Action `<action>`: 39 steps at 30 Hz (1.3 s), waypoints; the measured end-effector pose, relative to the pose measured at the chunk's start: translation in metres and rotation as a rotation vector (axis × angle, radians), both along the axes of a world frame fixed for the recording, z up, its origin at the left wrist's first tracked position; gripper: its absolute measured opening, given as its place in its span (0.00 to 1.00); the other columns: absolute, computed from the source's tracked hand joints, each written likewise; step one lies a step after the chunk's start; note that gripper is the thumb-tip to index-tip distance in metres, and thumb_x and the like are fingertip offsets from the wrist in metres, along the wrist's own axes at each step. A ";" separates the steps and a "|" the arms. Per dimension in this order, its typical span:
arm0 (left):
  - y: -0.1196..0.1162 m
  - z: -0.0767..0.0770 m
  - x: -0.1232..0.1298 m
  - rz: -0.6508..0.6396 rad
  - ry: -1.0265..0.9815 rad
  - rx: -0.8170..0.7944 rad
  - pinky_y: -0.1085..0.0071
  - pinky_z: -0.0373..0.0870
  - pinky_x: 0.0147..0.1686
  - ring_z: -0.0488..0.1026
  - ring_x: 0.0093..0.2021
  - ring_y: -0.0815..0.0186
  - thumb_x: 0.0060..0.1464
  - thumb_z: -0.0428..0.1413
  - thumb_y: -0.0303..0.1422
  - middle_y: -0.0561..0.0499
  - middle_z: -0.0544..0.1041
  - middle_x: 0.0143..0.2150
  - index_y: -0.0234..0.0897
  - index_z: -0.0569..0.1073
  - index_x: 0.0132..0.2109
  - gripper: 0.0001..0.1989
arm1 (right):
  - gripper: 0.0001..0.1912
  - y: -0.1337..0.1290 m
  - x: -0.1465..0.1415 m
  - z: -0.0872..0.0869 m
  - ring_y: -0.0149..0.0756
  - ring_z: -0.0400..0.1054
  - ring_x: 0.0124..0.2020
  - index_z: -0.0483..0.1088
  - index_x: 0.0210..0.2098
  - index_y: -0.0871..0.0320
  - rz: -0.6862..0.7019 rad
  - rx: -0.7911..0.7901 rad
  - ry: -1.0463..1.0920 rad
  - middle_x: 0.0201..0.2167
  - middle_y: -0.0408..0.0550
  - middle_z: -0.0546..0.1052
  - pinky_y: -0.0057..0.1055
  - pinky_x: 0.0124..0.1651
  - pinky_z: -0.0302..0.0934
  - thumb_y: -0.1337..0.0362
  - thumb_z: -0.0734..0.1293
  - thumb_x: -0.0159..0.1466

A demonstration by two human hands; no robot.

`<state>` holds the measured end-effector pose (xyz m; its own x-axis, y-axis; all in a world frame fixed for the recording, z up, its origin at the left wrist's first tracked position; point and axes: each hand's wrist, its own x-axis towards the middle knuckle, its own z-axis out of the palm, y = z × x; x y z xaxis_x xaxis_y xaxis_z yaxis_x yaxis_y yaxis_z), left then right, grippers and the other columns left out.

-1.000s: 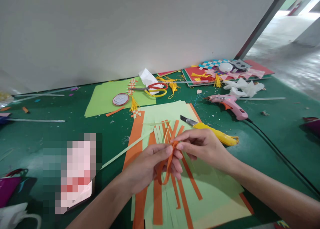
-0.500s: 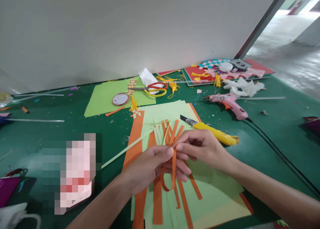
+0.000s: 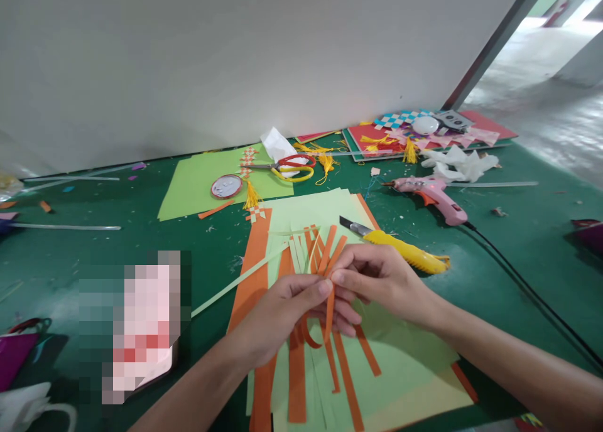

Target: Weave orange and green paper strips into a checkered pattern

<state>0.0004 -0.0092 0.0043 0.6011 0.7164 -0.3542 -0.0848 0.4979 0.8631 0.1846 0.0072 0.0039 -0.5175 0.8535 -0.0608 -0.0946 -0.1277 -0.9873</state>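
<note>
Between my two hands a narrow orange paper strip (image 3: 330,316) is bent into a loop that hangs below the fingers. My left hand (image 3: 301,303) pinches it between thumb and fingers. From the right, my right hand (image 3: 372,275) pinches the same strip, its fingertips touching those of the left. Beneath them, orange strips (image 3: 296,382) and thin pale green strips (image 3: 240,281) lie over pale green sheets (image 3: 400,369). A yellow cutter knife (image 3: 407,250) with its blade out rests just beyond my right hand.
Behind are scissors (image 3: 294,168), a round tape roll (image 3: 227,186) and yellow tassels (image 3: 325,161). A pink glue gun (image 3: 436,196) with a black cord lies at right, near crumpled tissue (image 3: 459,163). A blurred phone-like object (image 3: 146,331) is at left.
The orange loop has become smaller and its bottom has risen slightly. Both hands stay pinched together, with my left hand shifted a little to the right.
</note>
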 end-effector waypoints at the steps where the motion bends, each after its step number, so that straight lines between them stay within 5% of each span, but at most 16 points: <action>1: -0.001 0.001 0.000 0.007 0.091 0.104 0.70 0.71 0.40 0.78 0.34 0.64 0.62 0.52 0.43 0.47 0.81 0.32 0.33 0.79 0.35 0.19 | 0.12 0.000 0.000 0.000 0.26 0.67 0.19 0.68 0.28 0.60 0.000 -0.016 0.011 0.17 0.38 0.69 0.24 0.23 0.59 0.60 0.67 0.65; 6: -0.006 0.004 0.004 0.024 0.462 0.472 0.74 0.69 0.35 0.75 0.32 0.67 0.63 0.50 0.39 0.50 0.80 0.31 0.35 0.79 0.33 0.17 | 0.13 0.002 0.000 -0.001 0.27 0.67 0.19 0.67 0.27 0.59 -0.047 -0.019 -0.018 0.18 0.39 0.69 0.24 0.22 0.58 0.60 0.66 0.65; 13: -0.008 0.003 0.008 0.048 0.323 0.369 0.76 0.71 0.34 0.77 0.30 0.69 0.64 0.49 0.35 0.50 0.80 0.29 0.35 0.76 0.31 0.17 | 0.12 0.002 0.000 0.001 0.24 0.64 0.17 0.67 0.27 0.58 -0.068 0.045 -0.041 0.17 0.38 0.70 0.22 0.20 0.53 0.60 0.65 0.66; 22: -0.009 -0.002 0.005 -0.024 0.508 0.460 0.75 0.61 0.27 0.67 0.23 0.72 0.65 0.47 0.40 0.53 0.77 0.24 0.36 0.72 0.26 0.21 | 0.14 0.003 0.004 -0.004 0.22 0.55 0.18 0.67 0.26 0.59 -0.163 0.099 -0.115 0.18 0.37 0.64 0.23 0.19 0.48 0.58 0.66 0.64; 31: -0.010 -0.003 0.007 0.063 0.475 0.433 0.78 0.64 0.29 0.70 0.25 0.71 0.63 0.49 0.41 0.56 0.67 0.17 0.37 0.65 0.21 0.23 | 0.13 0.004 0.004 -0.003 0.22 0.54 0.16 0.68 0.27 0.59 -0.212 0.126 -0.057 0.16 0.35 0.62 0.22 0.18 0.49 0.58 0.66 0.65; 39: -0.008 0.001 0.008 0.102 0.487 0.421 0.77 0.64 0.27 0.61 0.19 0.74 0.62 0.50 0.43 0.58 0.67 0.17 0.37 0.68 0.22 0.22 | 0.11 0.004 0.007 -0.007 0.22 0.53 0.16 0.69 0.29 0.58 -0.324 0.131 -0.022 0.14 0.34 0.61 0.22 0.19 0.49 0.59 0.67 0.65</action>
<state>0.0083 -0.0175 0.0054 0.3646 0.8982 -0.2455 0.3364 0.1187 0.9342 0.1919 0.0109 -0.0028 -0.2179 0.9746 0.0521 -0.0884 0.0334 -0.9955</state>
